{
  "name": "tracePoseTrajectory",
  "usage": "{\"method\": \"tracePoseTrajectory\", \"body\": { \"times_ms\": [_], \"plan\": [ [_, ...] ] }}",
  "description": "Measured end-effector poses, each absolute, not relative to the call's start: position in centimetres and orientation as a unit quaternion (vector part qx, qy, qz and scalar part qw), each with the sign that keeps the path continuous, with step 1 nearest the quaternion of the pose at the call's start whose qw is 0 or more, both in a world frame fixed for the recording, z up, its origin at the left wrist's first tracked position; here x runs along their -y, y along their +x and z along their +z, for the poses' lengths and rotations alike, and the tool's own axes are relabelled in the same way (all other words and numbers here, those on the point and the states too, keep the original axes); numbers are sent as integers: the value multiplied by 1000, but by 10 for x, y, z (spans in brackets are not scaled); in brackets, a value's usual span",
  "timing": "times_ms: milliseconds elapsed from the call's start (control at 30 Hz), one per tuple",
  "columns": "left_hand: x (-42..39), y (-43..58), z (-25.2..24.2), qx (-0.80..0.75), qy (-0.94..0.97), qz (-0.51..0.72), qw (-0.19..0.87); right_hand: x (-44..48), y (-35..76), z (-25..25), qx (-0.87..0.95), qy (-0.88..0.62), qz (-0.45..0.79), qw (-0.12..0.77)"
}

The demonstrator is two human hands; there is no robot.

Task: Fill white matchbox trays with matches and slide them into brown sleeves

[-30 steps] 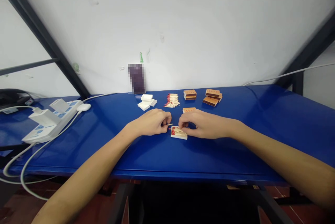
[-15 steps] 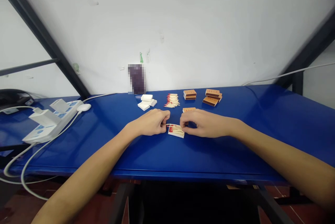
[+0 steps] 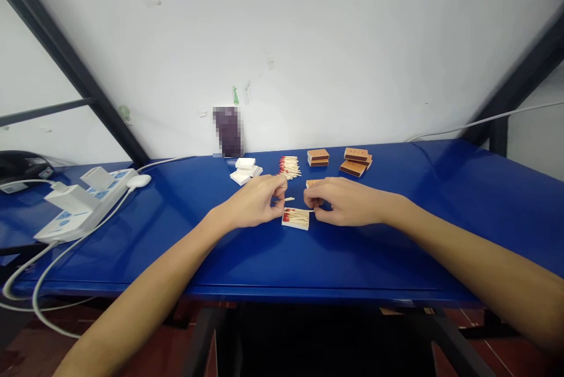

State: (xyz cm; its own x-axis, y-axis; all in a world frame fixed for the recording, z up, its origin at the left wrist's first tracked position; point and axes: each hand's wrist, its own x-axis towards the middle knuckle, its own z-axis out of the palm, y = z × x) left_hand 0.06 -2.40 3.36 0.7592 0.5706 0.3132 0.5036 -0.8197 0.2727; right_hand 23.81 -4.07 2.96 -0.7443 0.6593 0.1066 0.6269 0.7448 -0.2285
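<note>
A white matchbox tray (image 3: pixel 296 226) full of red-headed matches lies on the blue table between my hands. My left hand (image 3: pixel 259 201) is closed in a pinch at its left end, with a matchstick (image 3: pixel 289 199) poking out from the fingers above the tray. At the right end my right hand (image 3: pixel 337 201) is closed too, its thumb and finger on the pale end of a match (image 3: pixel 311 211) at the tray's rim. Behind the right hand a brown matchbox sleeve (image 3: pixel 314 183) is partly hidden. A loose pile of matches (image 3: pixel 289 165) lies farther back.
White trays (image 3: pixel 245 171) are heaped at back left. Brown sleeves stand in a small stack (image 3: pixel 318 157) and a looser heap (image 3: pixel 356 161) at back right. On the left is a power strip (image 3: pixel 88 206) with cables; a pixelated dark item (image 3: pixel 229 132) leans on the wall.
The left fingers have lifted slightly, and a match now shows above the tray. My right fingertips have shifted a little to the right, onto a match end at the tray's edge.
</note>
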Motion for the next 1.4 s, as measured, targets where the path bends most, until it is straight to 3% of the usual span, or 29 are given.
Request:
{"method": "tracePoseTrajectory", "body": {
  "times_ms": [233, 467, 1400],
  "plan": [
    [37, 14, 25, -246, 950, 176, 75, 38, 240, 29, 929, -338, 112, 97],
    [21, -1, 27, -260, 957, 124, -35, 39, 240, 30, 931, -333, 118, 93],
    [22, 12, 12, -305, 948, 93, 15, 41, 230, 24, 931, -315, 134, 128]
  ]
}}
